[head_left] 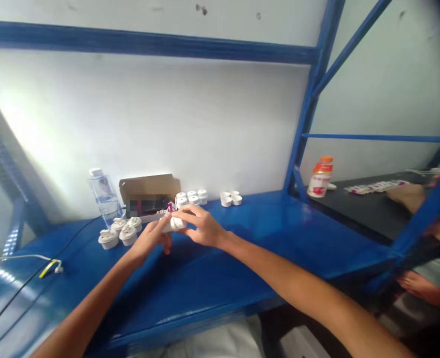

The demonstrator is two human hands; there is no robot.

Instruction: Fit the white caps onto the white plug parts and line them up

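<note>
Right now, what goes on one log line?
left hand: holds white part | right hand: on same part | near: plugs, box, bottle | surface: blue bench

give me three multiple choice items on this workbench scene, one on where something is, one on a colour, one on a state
1. Where does the clear water bottle stand?
A. left of the cardboard box, near the wall
B. on the black table at the right
C. at the bench's front edge

2. What colour is the bench top?
A. red
B. blue
C. green

3. How is the small white part held?
A. it lies alone on the bench
B. the left hand alone pins it to the wall
C. both hands hold it over the bench

Answers:
1. A: the bottle stands at the back, just left of the box.
2. B: the surface and frame are painted blue.
3. C: the left hand and right hand meet around it, fingers on both sides.
</note>
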